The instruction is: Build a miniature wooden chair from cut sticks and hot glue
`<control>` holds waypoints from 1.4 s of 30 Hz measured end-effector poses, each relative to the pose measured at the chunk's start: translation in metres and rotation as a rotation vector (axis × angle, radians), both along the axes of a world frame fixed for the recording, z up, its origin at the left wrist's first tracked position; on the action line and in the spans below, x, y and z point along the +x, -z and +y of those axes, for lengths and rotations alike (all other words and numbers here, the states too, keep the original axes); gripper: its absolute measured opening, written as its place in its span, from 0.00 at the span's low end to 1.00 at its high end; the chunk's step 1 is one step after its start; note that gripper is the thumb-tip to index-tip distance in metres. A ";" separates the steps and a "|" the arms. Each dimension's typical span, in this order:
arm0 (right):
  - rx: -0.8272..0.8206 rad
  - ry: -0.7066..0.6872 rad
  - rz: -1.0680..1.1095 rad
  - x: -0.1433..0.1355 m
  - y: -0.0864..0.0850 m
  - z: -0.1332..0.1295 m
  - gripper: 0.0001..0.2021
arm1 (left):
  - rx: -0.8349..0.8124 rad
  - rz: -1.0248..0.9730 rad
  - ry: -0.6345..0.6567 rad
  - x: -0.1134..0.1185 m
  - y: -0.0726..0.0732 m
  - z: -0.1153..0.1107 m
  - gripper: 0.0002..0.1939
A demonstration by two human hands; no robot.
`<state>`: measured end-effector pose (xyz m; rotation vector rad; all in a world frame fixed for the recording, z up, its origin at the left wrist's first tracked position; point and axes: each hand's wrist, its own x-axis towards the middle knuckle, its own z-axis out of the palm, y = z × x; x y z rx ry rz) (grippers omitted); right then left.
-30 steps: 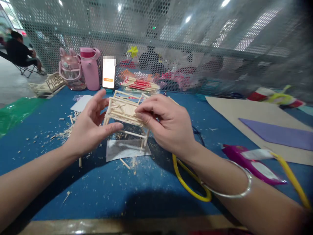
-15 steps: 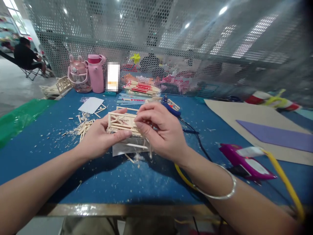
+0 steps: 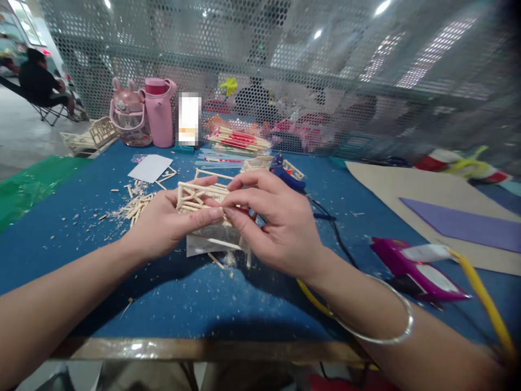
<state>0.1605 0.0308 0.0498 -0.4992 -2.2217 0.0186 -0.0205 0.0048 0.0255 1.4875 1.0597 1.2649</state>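
A small frame of pale wooden sticks (image 3: pixel 188 196), with crossed braces on its side, is held up over the blue tabletop. My left hand (image 3: pixel 165 225) grips its left end, thumb along the near side and fingers behind. At its right part, my right hand (image 3: pixel 280 228) has thumb and fingertips pinched on the frame, close to my left thumb. Those fingers hide any small piece between them. Below the frame lies a greyish translucent sheet (image 3: pixel 196 247). Cut stick pieces and shavings (image 3: pixel 140 209) are heaped to the left of my left hand.
Two pink bottles (image 3: pixel 159 117) and a lit, blurred screen (image 3: pixel 189 119) stand at the back. Bundled sticks (image 3: pixel 238 140) lie near the perforated metal panel (image 3: pixel 163 49). To the right are a magenta device (image 3: pixel 419 271) with a yellow cable, cardboard (image 3: pixel 378 187) and a purple sheet (image 3: pixel 459 220).
My right fingertips have come lower on the frame, nearer my left thumb. The frame is tipped slightly, showing more of its top. The camera view has shifted a little.
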 end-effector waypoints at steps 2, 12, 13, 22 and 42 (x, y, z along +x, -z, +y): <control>-0.003 0.001 0.000 0.000 0.001 0.000 0.08 | -0.019 -0.015 -0.003 0.000 0.000 0.000 0.07; 0.000 -0.010 0.030 -0.001 0.007 -0.001 0.07 | 0.005 0.012 -0.002 -0.002 0.004 0.002 0.07; -0.018 -0.030 0.052 0.000 0.007 -0.001 0.09 | 0.009 0.012 0.002 -0.002 0.004 0.003 0.06; 0.023 0.173 0.340 0.008 0.008 0.000 0.07 | -0.008 -0.005 0.005 -0.001 0.005 0.003 0.07; -0.549 0.137 -0.581 0.008 0.028 0.043 0.09 | 0.062 -0.282 -0.330 -0.012 -0.001 0.015 0.06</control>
